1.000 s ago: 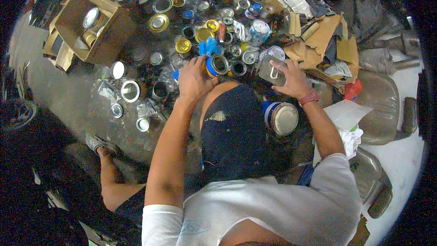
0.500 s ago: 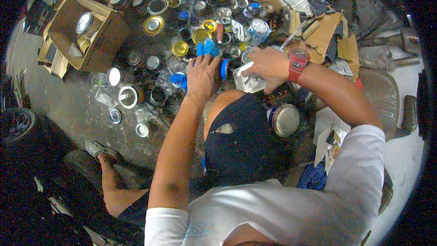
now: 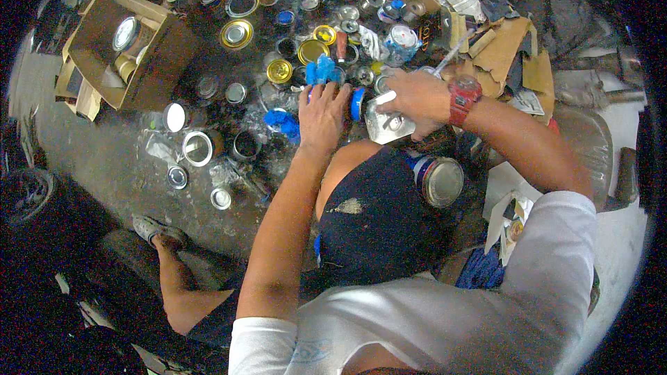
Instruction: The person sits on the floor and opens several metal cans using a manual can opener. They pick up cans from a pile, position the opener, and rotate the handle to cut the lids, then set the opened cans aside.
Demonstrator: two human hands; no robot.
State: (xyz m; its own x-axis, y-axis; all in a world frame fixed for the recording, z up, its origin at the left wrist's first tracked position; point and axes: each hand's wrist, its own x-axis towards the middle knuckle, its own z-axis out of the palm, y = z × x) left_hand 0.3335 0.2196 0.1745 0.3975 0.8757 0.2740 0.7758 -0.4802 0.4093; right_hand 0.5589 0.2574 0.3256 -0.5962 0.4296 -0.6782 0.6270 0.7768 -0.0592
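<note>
right grip (image 3: 419, 97) clasps silvery container (image 3: 387, 126) just beside blue can (image 3: 358, 105) clasped under left grip (image 3: 323, 117).

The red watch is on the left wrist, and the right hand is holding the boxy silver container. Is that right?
Not quite: the head view shows the red watch on the wrist of the right hand, not the left. That hand does hold the boxy silver container.

Left fingers (image 3: 325, 97) curled forward; right fingers (image 3: 397, 103) bent inward
</note>
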